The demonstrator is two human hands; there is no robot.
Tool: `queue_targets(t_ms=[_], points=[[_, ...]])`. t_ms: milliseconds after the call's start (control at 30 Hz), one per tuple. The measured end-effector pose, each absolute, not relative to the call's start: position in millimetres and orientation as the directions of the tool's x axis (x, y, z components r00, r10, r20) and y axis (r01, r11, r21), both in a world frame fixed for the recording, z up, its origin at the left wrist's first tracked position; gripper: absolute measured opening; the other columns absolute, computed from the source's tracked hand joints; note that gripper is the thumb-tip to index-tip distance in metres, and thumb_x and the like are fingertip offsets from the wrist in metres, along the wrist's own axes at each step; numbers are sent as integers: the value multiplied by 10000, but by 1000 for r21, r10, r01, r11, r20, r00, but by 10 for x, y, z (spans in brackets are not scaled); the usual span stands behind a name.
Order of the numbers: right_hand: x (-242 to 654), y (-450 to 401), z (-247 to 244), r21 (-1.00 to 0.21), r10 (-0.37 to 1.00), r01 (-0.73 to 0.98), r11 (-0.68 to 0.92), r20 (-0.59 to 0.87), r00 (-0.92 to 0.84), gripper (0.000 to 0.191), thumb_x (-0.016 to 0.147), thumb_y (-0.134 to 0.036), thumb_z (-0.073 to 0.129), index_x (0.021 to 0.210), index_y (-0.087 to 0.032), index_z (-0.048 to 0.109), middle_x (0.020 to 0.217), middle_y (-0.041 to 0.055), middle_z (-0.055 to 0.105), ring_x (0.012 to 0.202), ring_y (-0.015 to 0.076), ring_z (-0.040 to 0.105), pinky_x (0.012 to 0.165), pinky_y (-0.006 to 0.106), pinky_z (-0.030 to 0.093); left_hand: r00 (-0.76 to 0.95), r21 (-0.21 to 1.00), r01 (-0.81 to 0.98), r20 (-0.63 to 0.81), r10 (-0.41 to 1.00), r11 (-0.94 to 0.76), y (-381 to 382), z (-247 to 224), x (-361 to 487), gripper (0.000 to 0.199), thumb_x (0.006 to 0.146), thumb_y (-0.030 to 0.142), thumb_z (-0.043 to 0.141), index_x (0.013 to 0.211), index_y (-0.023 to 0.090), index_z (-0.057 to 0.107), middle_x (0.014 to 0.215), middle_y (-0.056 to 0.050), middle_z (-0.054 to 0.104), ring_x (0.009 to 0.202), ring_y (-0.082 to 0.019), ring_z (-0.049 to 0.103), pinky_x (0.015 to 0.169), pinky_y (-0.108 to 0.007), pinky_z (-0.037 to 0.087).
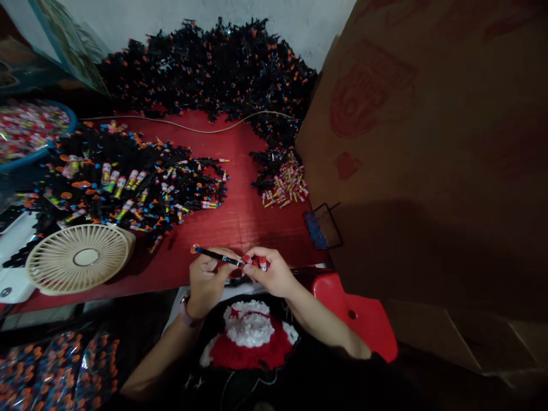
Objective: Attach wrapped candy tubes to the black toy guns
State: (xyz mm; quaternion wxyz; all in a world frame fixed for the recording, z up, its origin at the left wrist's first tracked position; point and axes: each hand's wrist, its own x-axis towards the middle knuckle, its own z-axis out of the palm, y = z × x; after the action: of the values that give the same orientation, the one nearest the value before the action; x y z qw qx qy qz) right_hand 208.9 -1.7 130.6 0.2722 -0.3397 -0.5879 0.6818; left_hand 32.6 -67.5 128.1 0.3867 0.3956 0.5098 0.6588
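My left hand [206, 279] pinches a slim black stick [218, 257] with an orange tip, and its far end reaches my right hand [269, 273]. The fingers of my right hand hold a small red-and-white tube [261, 263] at that end. Both hands are just above the near edge of the red table [240, 228]. A loose pile of black sticks with orange and blue parts and printed tubes [128, 188] lies to the left. A smaller heap of printed tubes [285, 182] lies ahead. A big mound of black sticks [209, 68] rises behind.
A cream desk fan [79, 258] lies at the table's left, and a blue basin of wrapped pieces [29, 128] sits beyond it. A cardboard sheet [419, 142] stands right, above a red plastic seat [355, 314]. Filled plastic bags [55, 365] lie low left.
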Motion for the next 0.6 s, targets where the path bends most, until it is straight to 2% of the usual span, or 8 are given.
queue_targets(t_ms=[167,267,367,433,500,533,600], points=[[2065,-52,1183,-985,774,50,-167,-163,-612,568,822,-762,846,857,-216,691,638,-8,621,544,140,517,514,264,424,-260,983,-156,49,964,-92,-706,1152,275,270,795,425,957,802,212,792,895,-103,841,882,-295,819,891,-464,701],[2023,-45,1050,-983,741,54,-177,-169,-649,588,872,-790,783,915,-206,735,640,14,662,532,157,568,526,280,484,-247,985,-148,48,968,-86,-688,1067,330,299,830,466,929,943,229,784,923,-104,838,888,-293,820,865,-456,701],[1998,67,869,-992,831,76,-96,-122,-542,610,931,-780,718,1043,-185,793,763,65,750,582,182,643,563,301,552,-388,989,-23,127,913,-148,-489,1190,157,366,928,536,825,1107,236,716,893,-63,789,827,-241,792,788,-408,688],[2029,217,713,-992,923,123,2,-46,-383,618,936,-767,707,1060,-170,803,885,107,794,667,211,699,626,329,596,-557,965,204,255,791,-167,-267,1450,-268,344,989,542,750,1092,222,674,851,-32,721,812,-213,761,796,-396,675],[2110,393,531,-974,964,200,104,50,-259,611,946,-754,682,1036,-161,800,949,142,812,781,259,744,727,379,628,-697,853,512,480,533,-99,-39,1805,-926,352,931,490,817,1082,201,685,968,-62,707,956,-234,739,983,-472,652],[2166,473,435,-957,968,241,162,107,-226,597,949,-741,675,1031,-163,799,988,158,820,875,289,766,815,415,637,-712,796,604,561,423,-39,61,1988,-1294,373,889,491,853,1055,194,700,1082,-98,709,1110,-281,722,1108,-532,598],[2292,588,251,-923,961,304,234,173,-215,560,972,-703,647,1070,-174,803,1084,182,830,1006,325,780,937,468,628,-709,782,621,585,394,-43,227,2305,-1970,370,847,528,877,904,222,677,1210,-127,709,1439,-401,583,1287,-622,421]])
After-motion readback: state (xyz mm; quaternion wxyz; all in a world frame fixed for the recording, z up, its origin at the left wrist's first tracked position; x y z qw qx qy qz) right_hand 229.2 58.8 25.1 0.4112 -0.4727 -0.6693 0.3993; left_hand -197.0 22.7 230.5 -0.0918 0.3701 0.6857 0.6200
